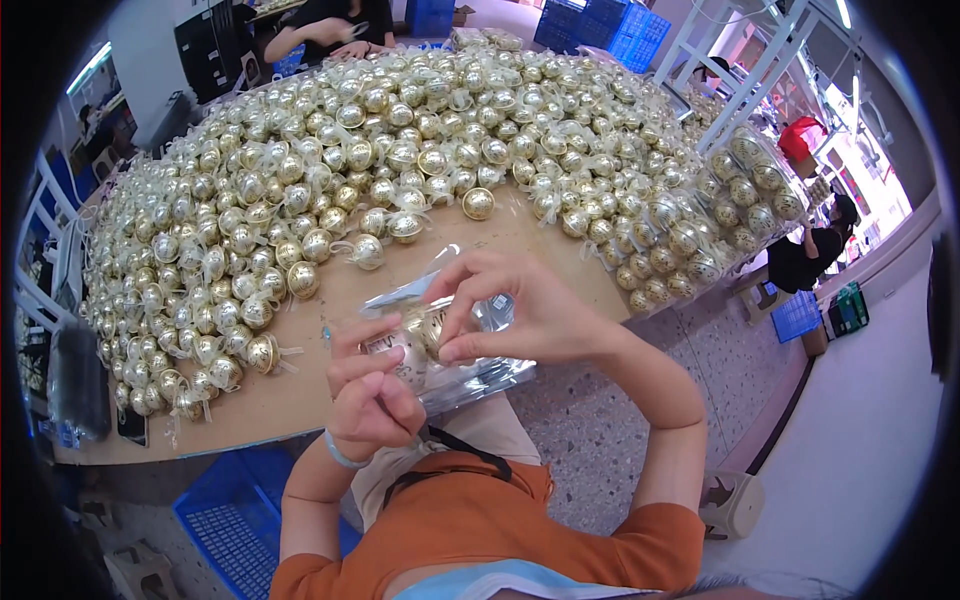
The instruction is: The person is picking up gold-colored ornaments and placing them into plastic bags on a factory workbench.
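My left hand is closed around a shiny pale-gold ball ornament with dark markings, near the front edge of the table. Fingers bent, my right hand pinches a second gold ball right beside the first. The two balls appear to touch, partly hidden by my fingers. Clear plastic bags lie flat beneath both hands, at the table edge. Whether the balls are inside a bag, I cannot tell. One loose gold ball rests on the brown tabletop just beyond my hands.
A wide heap of gold balls with pale ribbons covers most of the table. Clear packs of balls are stacked at the right. A phone lies at the left edge. Below stands a blue crate. A co-worker works opposite.
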Motion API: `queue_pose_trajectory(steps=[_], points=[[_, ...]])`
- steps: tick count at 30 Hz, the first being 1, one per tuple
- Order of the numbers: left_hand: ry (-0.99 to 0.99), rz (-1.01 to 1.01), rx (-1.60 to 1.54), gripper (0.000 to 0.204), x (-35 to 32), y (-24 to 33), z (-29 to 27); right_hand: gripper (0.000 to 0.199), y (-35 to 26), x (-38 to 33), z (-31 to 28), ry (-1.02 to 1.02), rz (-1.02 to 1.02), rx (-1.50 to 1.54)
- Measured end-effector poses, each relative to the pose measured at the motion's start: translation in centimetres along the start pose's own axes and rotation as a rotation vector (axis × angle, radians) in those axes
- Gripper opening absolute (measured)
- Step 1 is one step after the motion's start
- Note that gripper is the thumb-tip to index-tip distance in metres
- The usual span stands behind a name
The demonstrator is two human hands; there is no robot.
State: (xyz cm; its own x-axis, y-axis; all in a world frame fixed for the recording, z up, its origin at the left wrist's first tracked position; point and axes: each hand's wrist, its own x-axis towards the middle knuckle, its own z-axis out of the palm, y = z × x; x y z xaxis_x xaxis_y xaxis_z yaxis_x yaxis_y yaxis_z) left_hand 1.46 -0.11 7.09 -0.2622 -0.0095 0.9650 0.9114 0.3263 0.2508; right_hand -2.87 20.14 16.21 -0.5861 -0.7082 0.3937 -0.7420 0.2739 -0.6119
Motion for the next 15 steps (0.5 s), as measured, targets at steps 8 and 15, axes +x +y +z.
queue_pose_trajectory(steps=[8,15], points=[[-0.054,0.213,0.229,0.047,2.2,-1.5,-0.4,0.01,-0.5,-0.9,2.9,0.404,0.185,0.337],[-0.246,0.474,0.31,0.057,3.6,-2.7,-0.3,0.01,1.0,-1.2,2.3,0.438,0.164,0.548]])
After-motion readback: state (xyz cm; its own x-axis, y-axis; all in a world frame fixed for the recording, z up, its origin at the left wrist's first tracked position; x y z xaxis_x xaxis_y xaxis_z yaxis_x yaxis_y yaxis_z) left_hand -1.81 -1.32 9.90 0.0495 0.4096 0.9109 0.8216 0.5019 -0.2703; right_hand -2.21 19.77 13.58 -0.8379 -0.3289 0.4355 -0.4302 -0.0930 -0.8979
